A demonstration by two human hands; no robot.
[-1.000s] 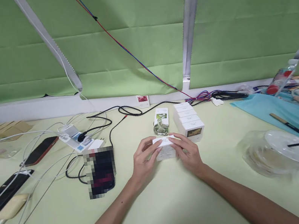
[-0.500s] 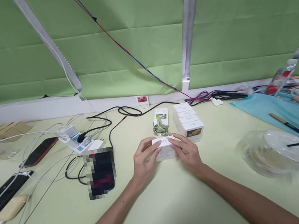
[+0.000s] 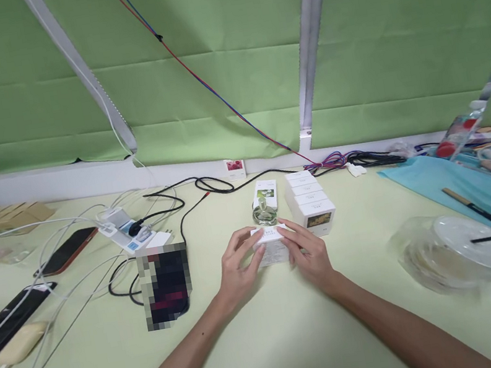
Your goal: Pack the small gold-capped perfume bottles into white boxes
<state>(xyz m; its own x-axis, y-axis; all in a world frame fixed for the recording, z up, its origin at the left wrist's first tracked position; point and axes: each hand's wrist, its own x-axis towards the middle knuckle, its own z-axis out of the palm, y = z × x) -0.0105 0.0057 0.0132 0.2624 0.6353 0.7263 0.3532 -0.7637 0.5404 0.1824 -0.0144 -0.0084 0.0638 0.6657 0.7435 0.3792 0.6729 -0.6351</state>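
Between my two hands is a small white box (image 3: 272,253) with printing on its top and near side. My left hand (image 3: 240,263) grips its left side, fingers over the top edge. On the opposite side my right hand (image 3: 308,250) closes on the box in the same way. Just behind it stands a small clear glass bottle (image 3: 264,212), its cap end up. A white card or flat box (image 3: 265,190) with a green picture lies behind the bottle. To the right several white boxes (image 3: 309,203) stand in a row, the nearest bearing a dark picture.
Left of my hands lie a blurred-out phone (image 3: 168,285), a power strip (image 3: 129,235) and tangled cables. On the right are a bagged white-lidded bowl (image 3: 476,242), a knife (image 3: 469,204) on blue cloth (image 3: 417,171) and a plastic bottle (image 3: 462,127).
Both hands stay on the white box in nearly the same place. The whole view has shifted very slightly; nothing else visibly moves.
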